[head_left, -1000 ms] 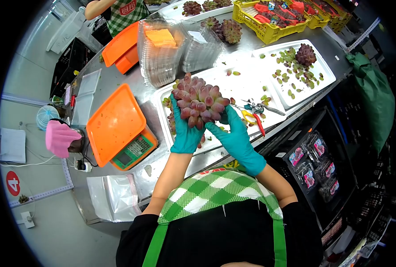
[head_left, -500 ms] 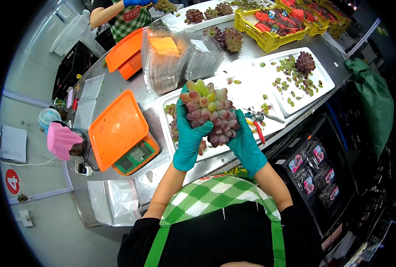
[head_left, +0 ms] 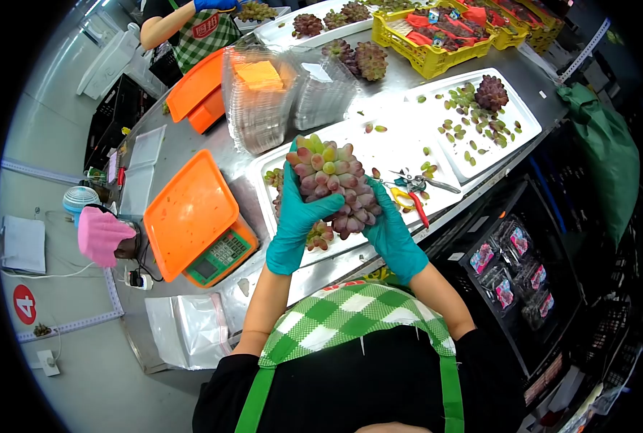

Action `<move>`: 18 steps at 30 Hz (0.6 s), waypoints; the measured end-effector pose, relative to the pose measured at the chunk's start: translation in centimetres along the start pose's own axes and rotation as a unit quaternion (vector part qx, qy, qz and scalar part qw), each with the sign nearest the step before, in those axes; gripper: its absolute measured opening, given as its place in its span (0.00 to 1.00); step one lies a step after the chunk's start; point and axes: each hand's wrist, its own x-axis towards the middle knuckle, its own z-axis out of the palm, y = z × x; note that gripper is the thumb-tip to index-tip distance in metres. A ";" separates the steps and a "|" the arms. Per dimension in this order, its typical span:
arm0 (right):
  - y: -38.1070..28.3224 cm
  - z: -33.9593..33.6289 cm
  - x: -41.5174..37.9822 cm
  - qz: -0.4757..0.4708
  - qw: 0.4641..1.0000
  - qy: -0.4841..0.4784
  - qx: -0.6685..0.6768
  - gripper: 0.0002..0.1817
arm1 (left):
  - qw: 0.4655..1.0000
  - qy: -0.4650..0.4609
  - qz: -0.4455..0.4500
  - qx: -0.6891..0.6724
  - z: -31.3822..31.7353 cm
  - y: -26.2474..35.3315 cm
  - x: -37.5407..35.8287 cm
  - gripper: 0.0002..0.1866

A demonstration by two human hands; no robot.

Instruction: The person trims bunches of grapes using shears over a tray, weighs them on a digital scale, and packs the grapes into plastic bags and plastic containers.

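We are holding the plant (head_left: pixel 336 186) above the tray (head_left: pixel 401 148) | left hand (head_left: pixel 292 227): curling round it, thumb across leaves | right hand (head_left: pixel 396 240): cupping its other side, fingertips hidden | seemingly we are inspecting; next move is calling for light two-handed support

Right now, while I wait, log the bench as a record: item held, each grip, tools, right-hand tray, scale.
held: plump pink-and-green succulent rosette, between both hands
left: teal-gloved left grip, thumb across its front
right: teal-gloved right grip, holding its lower right side, fingers partly hidden
cutting gear: metal hand tools with red, yellow and grey parts, at the long white tray's near edge
right-hand tray: white plastic tray, holding loose greenish leaves and one dark purple rosette
weighing: orange-and-green digital scale, reading illegible
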 end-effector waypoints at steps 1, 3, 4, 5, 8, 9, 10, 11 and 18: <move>0.4 -0.9 0.2 0.000 1.000 -0.004 0.002 0.25 | 1.000 0.003 0.000 -0.002 0.0 -0.4 0.0 0.53; 0.7 -1.4 0.1 -0.003 1.000 -0.009 0.003 0.24 | 0.999 0.012 0.002 0.046 -1.2 -2.0 0.1 0.54; 0.7 -1.3 0.0 -0.008 1.000 -0.011 0.002 0.24 | 0.997 0.017 0.004 0.070 -1.7 -2.5 0.1 0.55; 0.6 -1.1 -0.1 -0.013 1.000 -0.014 0.001 0.24 | 0.999 0.016 -0.009 0.047 -2.0 -2.9 0.0 0.55; 0.1 0.4 -0.9 -0.050 0.998 -0.030 -0.029 0.26 | 1.000 -0.009 -0.015 -0.017 -2.4 -3.1 -0.8 0.55; 0.1 0.4 -1.0 -0.063 0.996 -0.037 -0.044 0.27 | 0.998 -0.025 0.004 -0.050 -2.1 -2.6 -0.8 0.55; 0.4 -0.3 -1.0 -0.063 0.996 -0.040 -0.047 0.28 | 0.995 -0.041 0.021 -0.083 -1.5 -1.7 -0.8 0.54; 0.6 -0.3 -1.1 -0.081 0.993 -0.044 -0.076 0.28 | 0.991 -0.056 0.038 -0.117 -1.3 -1.2 -0.9 0.54; 1.4 -0.7 -1.9 -0.132 0.947 -0.089 -0.278 0.35 | 0.977 -0.070 -0.008 -0.204 -2.0 -1.7 -1.0 0.52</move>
